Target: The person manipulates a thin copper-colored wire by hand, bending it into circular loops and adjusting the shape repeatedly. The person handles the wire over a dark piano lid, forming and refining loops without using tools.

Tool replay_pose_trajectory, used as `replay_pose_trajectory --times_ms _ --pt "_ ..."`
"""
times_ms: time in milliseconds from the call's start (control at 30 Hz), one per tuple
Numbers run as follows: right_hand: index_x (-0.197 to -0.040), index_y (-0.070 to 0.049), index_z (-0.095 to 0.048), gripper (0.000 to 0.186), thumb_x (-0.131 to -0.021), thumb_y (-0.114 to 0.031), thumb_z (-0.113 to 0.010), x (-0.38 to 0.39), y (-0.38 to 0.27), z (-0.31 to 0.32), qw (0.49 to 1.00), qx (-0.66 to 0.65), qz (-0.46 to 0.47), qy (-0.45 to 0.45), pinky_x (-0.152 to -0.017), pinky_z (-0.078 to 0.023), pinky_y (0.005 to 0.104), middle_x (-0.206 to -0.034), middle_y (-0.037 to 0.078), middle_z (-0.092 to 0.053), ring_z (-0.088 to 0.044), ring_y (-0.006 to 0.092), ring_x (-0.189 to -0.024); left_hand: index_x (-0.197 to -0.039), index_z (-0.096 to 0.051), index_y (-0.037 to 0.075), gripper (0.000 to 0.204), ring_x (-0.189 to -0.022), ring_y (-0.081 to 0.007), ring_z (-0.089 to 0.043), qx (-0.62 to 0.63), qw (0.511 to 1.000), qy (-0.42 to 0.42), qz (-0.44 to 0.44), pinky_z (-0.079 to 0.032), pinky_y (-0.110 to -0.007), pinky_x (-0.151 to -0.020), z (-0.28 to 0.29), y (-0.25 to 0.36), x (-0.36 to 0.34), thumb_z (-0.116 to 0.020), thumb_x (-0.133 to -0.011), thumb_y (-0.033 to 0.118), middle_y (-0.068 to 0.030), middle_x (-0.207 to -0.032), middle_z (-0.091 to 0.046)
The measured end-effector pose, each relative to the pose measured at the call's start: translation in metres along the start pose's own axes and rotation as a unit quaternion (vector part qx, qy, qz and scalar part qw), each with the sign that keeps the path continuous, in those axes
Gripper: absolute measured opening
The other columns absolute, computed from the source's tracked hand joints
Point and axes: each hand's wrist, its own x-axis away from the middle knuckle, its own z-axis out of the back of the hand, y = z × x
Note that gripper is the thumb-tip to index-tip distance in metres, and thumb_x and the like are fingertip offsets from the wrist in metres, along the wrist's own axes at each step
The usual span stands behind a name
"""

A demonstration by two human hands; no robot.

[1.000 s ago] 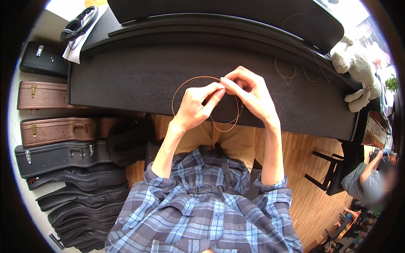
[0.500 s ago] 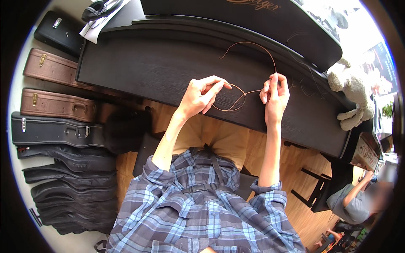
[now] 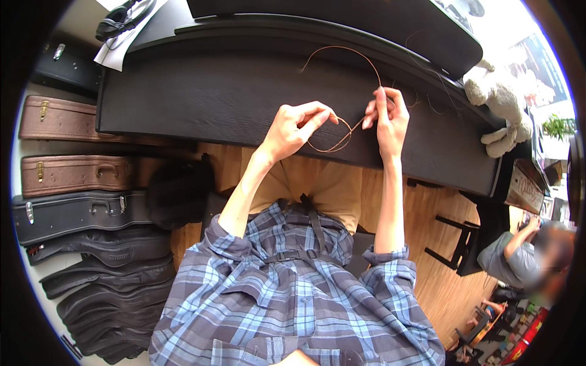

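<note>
A thin copper-coloured wire string (image 3: 360,58) loops between my two hands above the closed black piano lid (image 3: 201,97). My left hand (image 3: 296,125) pinches one part of the wire between thumb and fingers. My right hand (image 3: 387,113) pinches the wire a little to the right, fingers pointing up. A small loop of wire hangs between the hands, and a longer arc rises from my right hand and curves back left, ending in a free tip. Both forearms come up from my plaid shirt sleeves.
Several guitar cases (image 3: 73,174) lie stacked on the floor at left. Headphones (image 3: 119,18) and paper rest on the piano's far left. A plush toy (image 3: 500,104) sits at right. Another person (image 3: 519,253) crouches at lower right near a black stool (image 3: 455,244).
The coiled ring of wire has been opened out. My hands have drawn apart, and a long arc of wire now stands free above my right hand.
</note>
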Motion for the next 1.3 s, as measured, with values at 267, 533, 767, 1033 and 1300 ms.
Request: replay_pose_trajectory --times_ms 267,533,767,1033,1300 --pt "-0.111 0.000 -0.059 0.020 -0.107 -0.020 -0.059 -0.008 -0.006 0.005 0.998 0.030 -0.035 -0.044 -0.051 -0.049 0.0215 -0.076 0.008 -0.069 -0.068 0.0119 -0.057 -0.101 -0.077 0.005 0.018 -0.058 -0.0011 -0.051 -0.168 0.985 -0.023 -0.020 -0.038 -0.024 -0.053 -0.014 -0.007 -0.011 -0.062 -0.103 0.017 -0.0002 -0.078 -0.074" --pt "-0.109 0.000 -0.060 0.015 -0.106 -0.015 -0.061 0.003 -0.003 0.004 0.999 0.034 -0.005 -0.010 -0.048 -0.047 0.0214 -0.074 0.006 -0.067 -0.065 0.0096 -0.055 -0.101 -0.075 0.006 0.020 -0.051 -0.0004 -0.042 0.063 0.998 0.013 0.012 -0.031 -0.023 -0.048 -0.004 -0.007 -0.005 -0.060 -0.105 0.018 0.0040 -0.073 -0.069" --pt "-0.108 -0.004 -0.057 0.015 -0.109 -0.019 -0.055 0.014 -0.010 0.017 0.991 -0.028 0.083 0.105 -0.039 -0.036 0.0217 -0.069 0.003 -0.058 -0.046 0.0068 -0.044 -0.106 -0.071 0.004 0.024 -0.046 0.0012 -0.036 0.118 0.989 0.091 0.018 -0.028 -0.020 -0.045 0.005 -0.004 0.004 -0.054 -0.108 0.021 0.0086 -0.053 -0.045" --pt "-0.108 -0.004 -0.053 0.014 -0.110 -0.017 -0.050 0.026 -0.002 0.038 0.985 -0.096 0.108 0.091 -0.044 -0.043 0.0236 -0.068 0.008 -0.060 -0.052 0.0121 -0.047 -0.115 -0.059 0.001 0.025 -0.040 -0.0113 -0.054 0.179 0.978 0.102 0.005 -0.040 -0.023 -0.041 0.009 -0.005 0.002 -0.048 -0.111 0.023 -0.0077 -0.057 -0.063" --pt "-0.100 -0.003 -0.055 0.012 -0.108 -0.012 -0.054 0.032 -0.005 0.036 0.993 -0.061 0.099 0.019 -0.044 -0.042 0.0220 -0.069 0.008 -0.060 -0.053 0.0106 -0.047 -0.120 -0.051 0.000 0.025 -0.045 -0.0179 -0.061 0.236 0.967 0.095 0.013 -0.049 -0.027 -0.048 0.012 -0.007 -0.001 -0.045 -0.112 0.022 -0.0117 -0.063 -0.066"
